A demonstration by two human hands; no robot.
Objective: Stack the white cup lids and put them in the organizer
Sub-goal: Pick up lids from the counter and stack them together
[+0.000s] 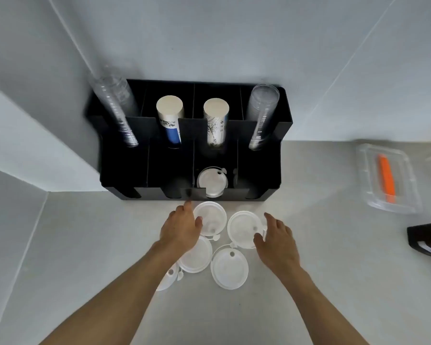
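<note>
Several white cup lids lie on the grey counter in front of a black organizer (259, 175). My left hand (182, 226) rests over the left edge of the far left lid (213, 216), fingers spread. My right hand (276, 239) curls around the right edge of the far right lid (243, 229), thumb on its near rim. Two more lids (197, 257) (230, 268) lie nearer me, and another (167, 280) is partly hidden under my left forearm. A stack of white lids (212, 181) sits in the organizer's third front slot.
The organizer's back row holds two stacks of clear cups (116, 108) (261, 115) and two stacks of paper cups (169, 115) (215, 118). At the right stand a clear plastic container (366, 185) with an orange item (386, 179) and a black object (427, 236).
</note>
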